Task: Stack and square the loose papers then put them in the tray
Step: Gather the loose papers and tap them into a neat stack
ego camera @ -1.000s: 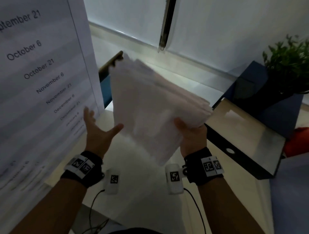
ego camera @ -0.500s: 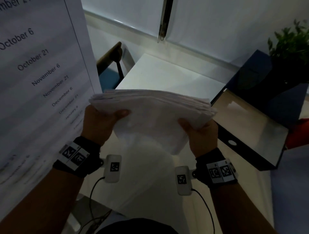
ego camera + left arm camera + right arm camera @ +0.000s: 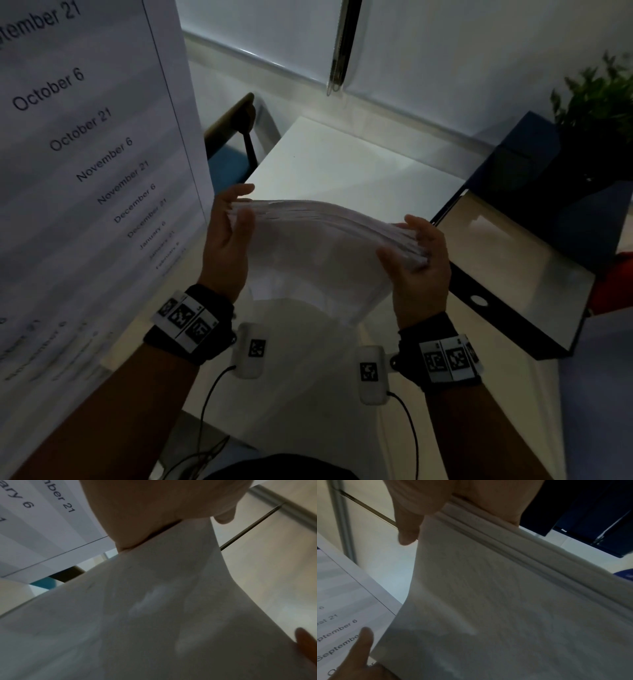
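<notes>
Both hands hold the stack of papers [image 3: 318,240] in the air above the white table [image 3: 342,164]: the left hand [image 3: 227,240] grips its left edge, the right hand [image 3: 419,260] its right edge. The right edge is stepped, not yet square, so if one grip loosens, I think sheets may slide out. The tray [image 3: 513,270] waits just to the right, beside the stack

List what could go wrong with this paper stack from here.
1. The paper stack is held only at its two short ends, by the left hand and the right hand, and its middle bows, so sheets may slip out.
2. At the right end the sheet edges look stepped, so it may go into the tray unsquared.
</notes>
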